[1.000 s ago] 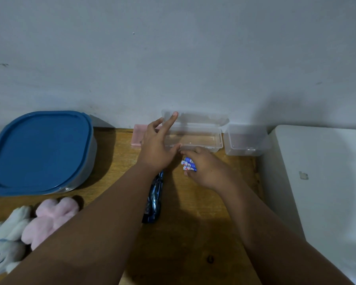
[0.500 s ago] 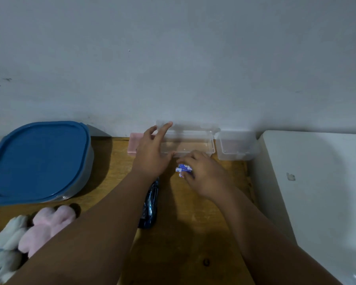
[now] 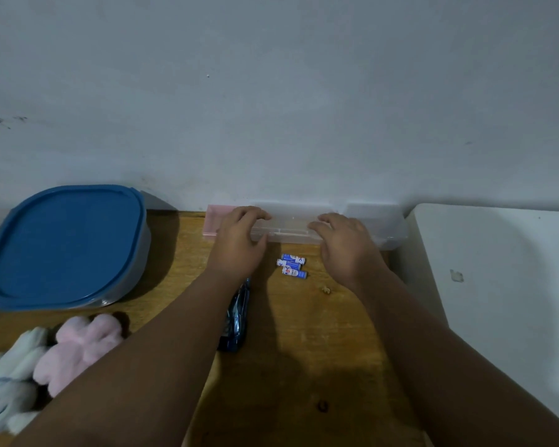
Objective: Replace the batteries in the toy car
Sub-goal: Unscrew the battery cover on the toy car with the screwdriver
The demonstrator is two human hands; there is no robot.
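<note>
While both hands are up at the back of the bench [image 3: 304, 366], the batteries [image 3: 291, 265] are just lying loose on the wood between them. It's a little cluster of blue-and-white cells, looks like three, bunched together and touching, just in front of the clear box [image 3: 288, 229].

That clear box sits against the wall [image 3: 271, 91] with its lid down. The left hand [image 3: 239, 243] is grasping its left end, fingers curled over the top of the lid. The right hand [image 3: 342, 243] is doing the same on the right end, fingers bent across the lid and pointing inward. So both hands are holding the box and neither one is touching a battery.

The toy car [image 3: 236, 317], dark blue and shiny, lies on the bench nearer the camera, mostly tucked under the left forearm, so only one side of it shows. It's well apart from the batteries.

Other stuff: a pink box [image 3: 212, 221] pokes out behind the left hand, and a second clear tub [image 3: 392, 227] sits just beside the first on the right. A big blue-lidded container [image 3: 65, 243] is over on the left, with a pink plush [image 3: 78, 346] and a white plush [image 3: 7, 382] side by side in front of it. A white surface [image 3: 497, 285] butts up on the right.
</note>
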